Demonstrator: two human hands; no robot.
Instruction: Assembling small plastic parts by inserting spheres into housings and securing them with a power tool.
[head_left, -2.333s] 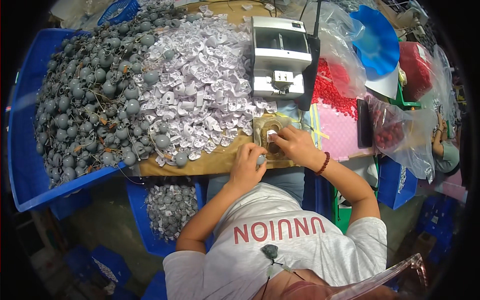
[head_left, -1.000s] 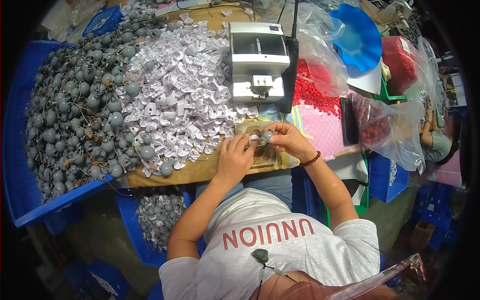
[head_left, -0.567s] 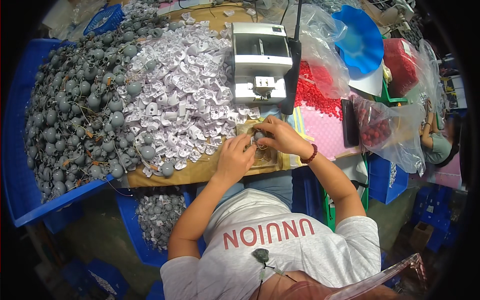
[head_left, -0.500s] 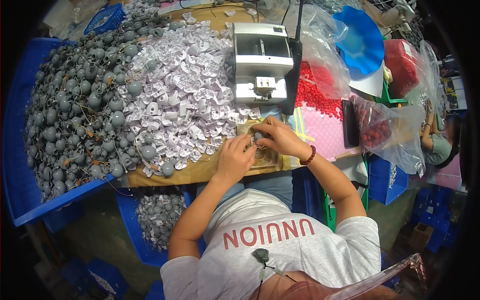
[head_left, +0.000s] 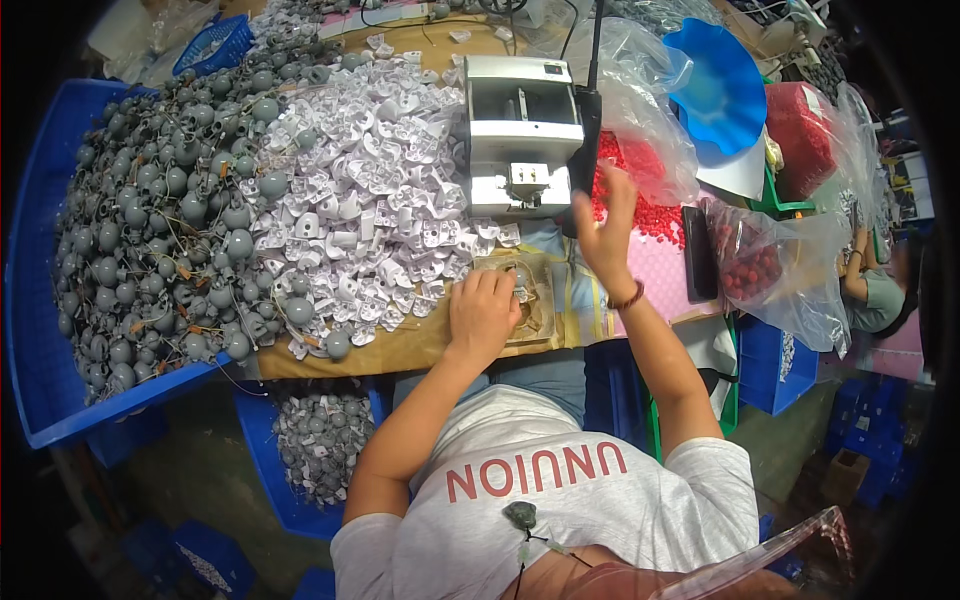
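My left hand [head_left: 484, 314] rests with curled fingers at the left side of a brownish holding block [head_left: 541, 318] on the table's front edge. Its fingertips press on a small greyish part [head_left: 521, 284] lying in the block; the fingers partly hide what they hold. My right hand [head_left: 608, 232] is raised off the block, its thumb and fingers apart and nothing visible in them. It is over the near left edge of the small red pieces [head_left: 660, 217]. Directly beyond the block stands a white and black machine [head_left: 522, 135].
White plastic parts [head_left: 350, 190] are heaped left of the machine. Grey bulb-shaped pieces with wires [head_left: 150, 230] fill a blue tray [head_left: 40, 390]. Right lie a black phone [head_left: 701, 253], a clear bag of red pieces [head_left: 755, 265] and a blue wavy-edged dish [head_left: 715, 85]. Another person [head_left: 875, 300] sits far right.
My right hand has left the block and swung right and away from me to the red pieces, its fingers spreading. My left hand stays at the block, turned slightly.
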